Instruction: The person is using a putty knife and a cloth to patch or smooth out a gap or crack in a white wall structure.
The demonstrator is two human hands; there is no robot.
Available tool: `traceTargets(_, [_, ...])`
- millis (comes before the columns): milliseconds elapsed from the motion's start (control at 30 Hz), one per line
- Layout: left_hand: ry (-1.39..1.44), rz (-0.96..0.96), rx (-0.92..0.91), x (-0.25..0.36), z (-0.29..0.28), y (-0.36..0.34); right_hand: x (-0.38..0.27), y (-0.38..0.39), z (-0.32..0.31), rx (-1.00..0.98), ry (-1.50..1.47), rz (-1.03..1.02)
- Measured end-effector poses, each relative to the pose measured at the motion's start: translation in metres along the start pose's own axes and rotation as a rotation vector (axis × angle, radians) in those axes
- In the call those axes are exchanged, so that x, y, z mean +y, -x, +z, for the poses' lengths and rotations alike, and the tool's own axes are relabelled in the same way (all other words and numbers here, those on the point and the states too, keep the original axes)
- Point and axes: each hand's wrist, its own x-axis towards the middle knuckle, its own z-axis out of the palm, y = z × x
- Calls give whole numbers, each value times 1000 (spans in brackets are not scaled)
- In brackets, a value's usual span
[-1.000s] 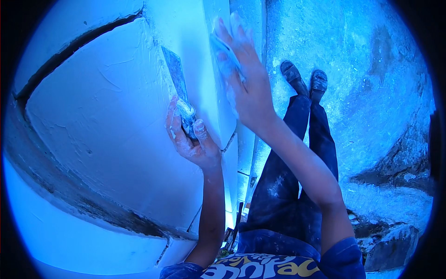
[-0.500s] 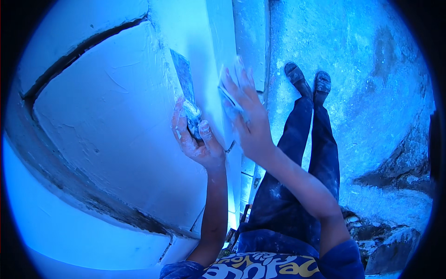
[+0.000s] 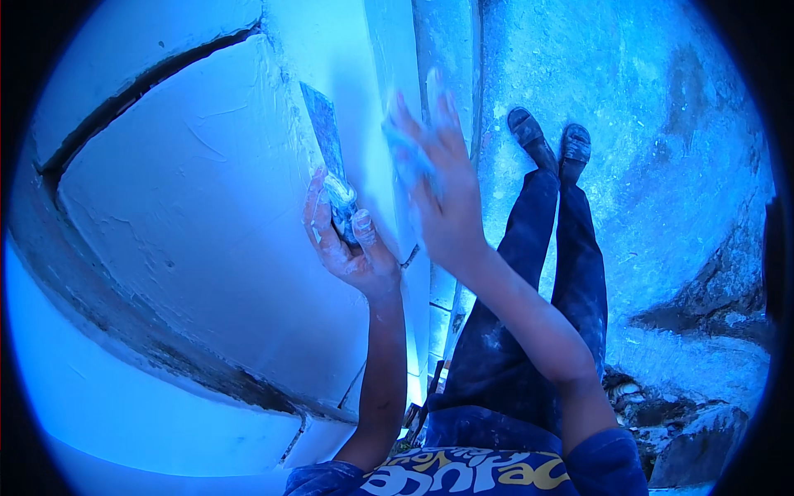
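Left grip clenched on putty knife, right hand raised, fingers spread.

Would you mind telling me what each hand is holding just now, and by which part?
The left hand holds a putty knife by its handle, blade against the white wall. The right hand is spread open; whether it holds anything cannot be told.

one view only, from a fisheye camera worn on the person's head. it looks steeply down along a white wall that fills the left half, close to the lens. the floor lies well below on the right, with the person's legs and feet reaching down to it. both forearms enter from the lower edge. straight edges bend toward the dark rim.
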Motion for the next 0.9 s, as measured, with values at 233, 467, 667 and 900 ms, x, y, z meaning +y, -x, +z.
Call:
traceTargets(233, [-1, -25, -9, 2, -3, 2, -12, 37, 2, 8, -49, 76])
traceTargets(467, [-4, 17, -4, 1, 0, -4, 0, 6, -2, -18, -82, -10])
traceTargets(667, [-4, 56, -9, -5, 0, 0, -1, 33, -1, 25, -60, 56])
traceTargets(900, [-15, 6, -5, 1, -2, -1, -2, 35, -2, -59, -97, 21])
